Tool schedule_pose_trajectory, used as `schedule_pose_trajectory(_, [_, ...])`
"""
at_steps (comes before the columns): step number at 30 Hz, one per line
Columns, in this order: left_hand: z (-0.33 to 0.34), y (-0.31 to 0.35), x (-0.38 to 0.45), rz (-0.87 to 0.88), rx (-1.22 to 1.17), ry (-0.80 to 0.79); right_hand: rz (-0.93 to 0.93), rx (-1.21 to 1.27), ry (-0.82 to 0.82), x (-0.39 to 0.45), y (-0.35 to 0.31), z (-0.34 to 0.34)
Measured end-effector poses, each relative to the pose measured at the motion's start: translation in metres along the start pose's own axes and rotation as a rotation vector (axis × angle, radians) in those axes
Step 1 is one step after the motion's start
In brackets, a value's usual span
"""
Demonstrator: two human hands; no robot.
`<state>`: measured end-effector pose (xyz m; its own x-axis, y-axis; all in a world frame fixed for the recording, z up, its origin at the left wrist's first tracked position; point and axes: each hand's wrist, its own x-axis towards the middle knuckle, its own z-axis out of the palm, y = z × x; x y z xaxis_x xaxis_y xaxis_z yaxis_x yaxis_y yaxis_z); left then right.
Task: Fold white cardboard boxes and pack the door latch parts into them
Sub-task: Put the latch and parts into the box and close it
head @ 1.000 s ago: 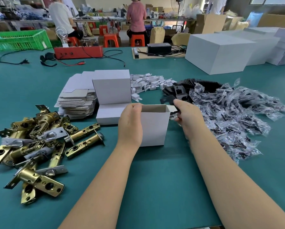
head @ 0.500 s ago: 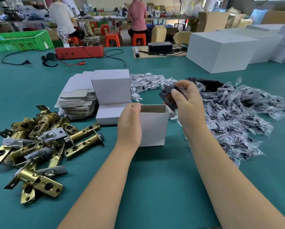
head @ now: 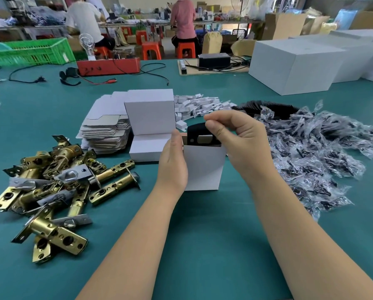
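An open white cardboard box [head: 204, 167] stands upright on the green table in front of me. My left hand [head: 173, 161] holds its left wall, thumb at the rim. My right hand [head: 239, 139] pinches a black plate part [head: 197, 134] with a metal patch, and the part's lower end sits inside the box mouth. A second folded white box [head: 150, 124] with its lid up stands just behind. Brass door latches [head: 57, 187] lie heaped at my left.
A stack of flat box blanks [head: 104, 126] sits behind the latches. Small white card pieces [head: 198, 105] and a row of black plates [head: 267, 107] lie beyond. Bagged screws [head: 315, 152] cover the right. Large white cartons [head: 293, 63] stand far right.
My right hand lifted a black plate from the pile at the right, carried it left over the box and lowered it into the opening. My left hand stayed on the box.
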<state>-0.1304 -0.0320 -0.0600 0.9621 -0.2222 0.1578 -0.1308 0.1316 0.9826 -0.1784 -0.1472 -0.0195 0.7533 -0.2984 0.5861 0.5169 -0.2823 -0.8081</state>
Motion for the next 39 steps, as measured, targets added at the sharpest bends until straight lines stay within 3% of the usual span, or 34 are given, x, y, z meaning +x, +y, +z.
schedule_pose_trajectory(12, [0.0,0.003,-0.001,-0.008,-0.007,-0.007,0.099,0.064,-0.029,0.002,0.001,-0.007])
schedule_pose_trajectory(17, [-0.002,0.005,0.0,-0.035,0.005,0.013,0.086,-0.165,-0.162,-0.002,0.001,-0.004])
schedule_pose_trajectory(20, [-0.002,0.007,-0.001,-0.034,0.013,0.011,-0.025,-0.342,-0.178,-0.004,0.001,-0.002])
schedule_pose_trajectory(22, [-0.002,0.007,-0.001,-0.023,0.038,0.021,-0.045,-0.374,-0.153,-0.002,0.001,-0.005])
schedule_pose_trajectory(26, [-0.001,0.006,0.0,-0.019,0.08,0.046,-0.055,-0.514,-0.264,-0.001,0.005,-0.013])
schedule_pose_trajectory(29, [-0.001,0.006,0.0,-0.015,0.092,0.044,-0.055,-0.519,-0.188,0.0,0.007,-0.013])
schedule_pose_trajectory(31, [-0.001,0.006,0.0,-0.037,0.075,0.019,0.036,-0.457,-0.008,0.004,0.01,-0.016])
schedule_pose_trajectory(33, [-0.002,0.005,0.001,-0.046,0.088,-0.006,0.177,-0.643,0.06,0.012,0.023,-0.028])
schedule_pose_trajectory(36, [-0.003,0.005,0.001,-0.041,0.087,-0.016,0.49,-1.159,-0.243,0.017,0.049,-0.045])
schedule_pose_trajectory(39, [-0.003,0.007,0.0,-0.054,0.051,-0.041,0.584,-1.331,-0.379,0.013,0.064,-0.045])
